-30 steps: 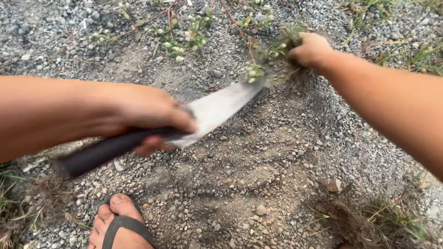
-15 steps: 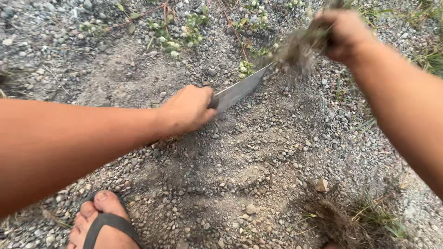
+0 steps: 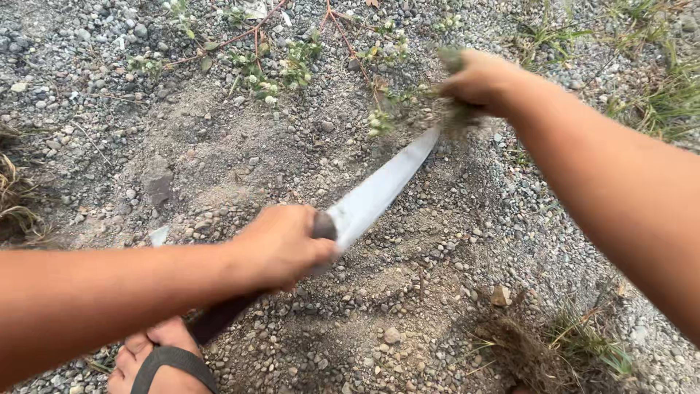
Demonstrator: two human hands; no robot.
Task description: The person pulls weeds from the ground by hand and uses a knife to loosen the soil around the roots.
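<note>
In the head view, the left hand (image 3: 281, 244) is wrapping its fingers tightly around the dark, rounded handle (image 3: 222, 315) of a long knife with a broad, pale grey metal blade (image 3: 379, 191). The handle is sticking out behind the fist toward the near edge of the ground, its end lying just over a bare foot in a dark strap sandal (image 3: 157, 362) at the lower left corner. The blade is slanting up and to the right, its tip reaching just below the right hand (image 3: 477, 79).

The right hand is closing into a fist on a small tuft of dry, brownish-green weed with soil clinging to its roots (image 3: 456, 115). The tuft is hanging from the underside of the fist, touching or very nearly touching the blade's tip; which of the two cannot be told.

Both forearms are stretching over grey gravel ground mixed with bare brown dirt (image 3: 408, 292). Low creeping plants with small pale-green leaves and reddish stems (image 3: 292, 62) are spreading along the far edge of the ground. A clump of uprooted grass with brown roots (image 3: 539, 350) is lying near the lower right corner, and thin green grass blades (image 3: 660, 102) are growing at the right edge.
</note>
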